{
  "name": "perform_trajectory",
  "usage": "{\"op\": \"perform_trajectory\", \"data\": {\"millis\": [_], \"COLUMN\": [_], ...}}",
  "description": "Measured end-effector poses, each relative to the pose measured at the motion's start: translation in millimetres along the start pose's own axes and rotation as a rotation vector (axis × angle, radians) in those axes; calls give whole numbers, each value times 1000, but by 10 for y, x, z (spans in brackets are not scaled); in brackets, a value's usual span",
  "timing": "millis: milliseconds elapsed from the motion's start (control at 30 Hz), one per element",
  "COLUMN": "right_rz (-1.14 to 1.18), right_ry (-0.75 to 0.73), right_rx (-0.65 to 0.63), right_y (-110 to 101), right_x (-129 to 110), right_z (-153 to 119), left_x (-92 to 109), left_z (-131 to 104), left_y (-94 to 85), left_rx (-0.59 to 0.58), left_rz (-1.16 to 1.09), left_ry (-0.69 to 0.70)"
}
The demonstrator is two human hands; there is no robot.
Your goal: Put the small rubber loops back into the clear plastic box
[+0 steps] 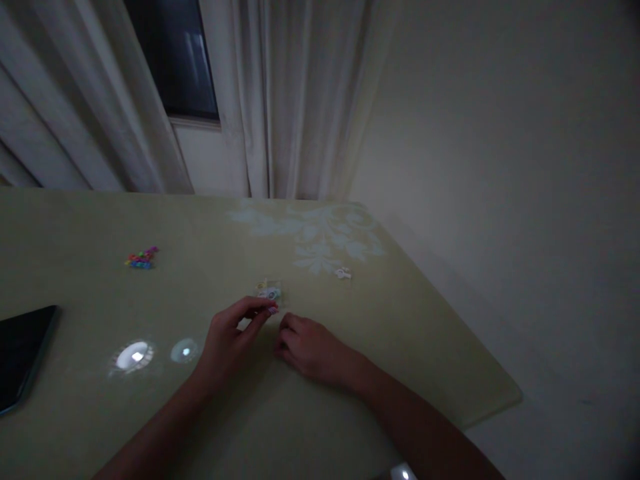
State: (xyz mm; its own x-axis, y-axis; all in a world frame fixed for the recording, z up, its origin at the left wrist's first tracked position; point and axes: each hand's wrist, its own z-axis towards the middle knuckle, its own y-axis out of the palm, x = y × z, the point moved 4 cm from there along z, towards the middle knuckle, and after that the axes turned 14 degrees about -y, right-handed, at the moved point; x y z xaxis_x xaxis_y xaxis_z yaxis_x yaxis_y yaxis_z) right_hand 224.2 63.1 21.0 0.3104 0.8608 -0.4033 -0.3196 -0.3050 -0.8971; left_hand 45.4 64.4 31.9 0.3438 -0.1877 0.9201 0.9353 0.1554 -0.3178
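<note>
My left hand pinches a small pink-and-white piece between thumb and fingertips, too small to name. Just beyond it, a little clear container holds several pale white, yellow and bluish pieces. Close on the right, my right hand is closed low over the table, its fingers curled inward. Whatever those fingers may hold is hidden. A small white piece lies on the tabletop beyond my right hand.
A pile of small bright multicoloured pieces sits at the back left of the glossy table. A dark tablet lies at the left edge. The table's right edge meets a wall; curtains hang behind.
</note>
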Motion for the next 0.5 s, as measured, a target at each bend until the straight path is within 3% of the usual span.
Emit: {"op": "perform_trajectory", "data": {"millis": [100,300,500], "right_rz": [-54,75,30], "right_ry": [-2,53,21], "right_rx": [-7,75,35], "right_y": [11,-71,-32], "right_x": [9,55,53], "right_z": [-1,-32,-13], "left_x": [15,42,14], "left_z": [0,10,5], "left_y": [-1,-13,-14], "left_rx": [-14,-14,-34], "left_rz": [3,1,0], "left_ry": [46,69,81]}}
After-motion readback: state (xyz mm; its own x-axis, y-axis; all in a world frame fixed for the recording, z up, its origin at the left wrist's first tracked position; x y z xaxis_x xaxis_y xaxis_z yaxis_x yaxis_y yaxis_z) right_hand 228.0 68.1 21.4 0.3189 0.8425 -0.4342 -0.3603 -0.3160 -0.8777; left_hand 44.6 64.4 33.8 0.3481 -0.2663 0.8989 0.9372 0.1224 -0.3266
